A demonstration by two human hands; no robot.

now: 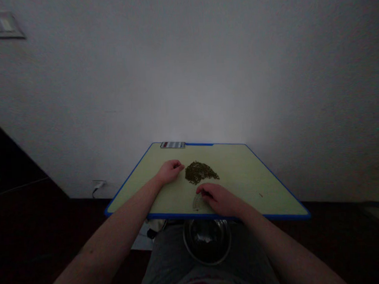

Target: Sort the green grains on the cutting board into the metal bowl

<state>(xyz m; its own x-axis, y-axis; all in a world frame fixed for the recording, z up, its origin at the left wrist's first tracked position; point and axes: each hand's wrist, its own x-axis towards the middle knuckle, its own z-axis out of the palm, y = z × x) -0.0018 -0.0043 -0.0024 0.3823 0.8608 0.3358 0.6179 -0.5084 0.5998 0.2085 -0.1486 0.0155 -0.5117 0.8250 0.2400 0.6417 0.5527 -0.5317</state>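
Observation:
A loose pile of small dark green-brown grains (199, 172) lies on the pale tabletop (240, 169); their exact kind is too small to tell. Beside the pile's left edge rests my left hand (170, 171), fingers curled in and fingertips pressed together; anything inside is hidden. My right hand (216, 197) is at the near side of the pile, palm down, fingers bent and thumb apart, with no held thing visible. Faint curved streaks (197, 202) show on the table by its fingertips. Below the table's near edge, a shiny metal bowl (207, 257) sits on my lap, its dark contents unclear.
A phone (172, 145) with a lit screen lies at the table's far left edge, against the wall (199, 75). One small brownish bit (261, 194) lies to the right. A blue rim (282, 216) borders the table. A plugged-in cord (98, 186) is low on the wall at left.

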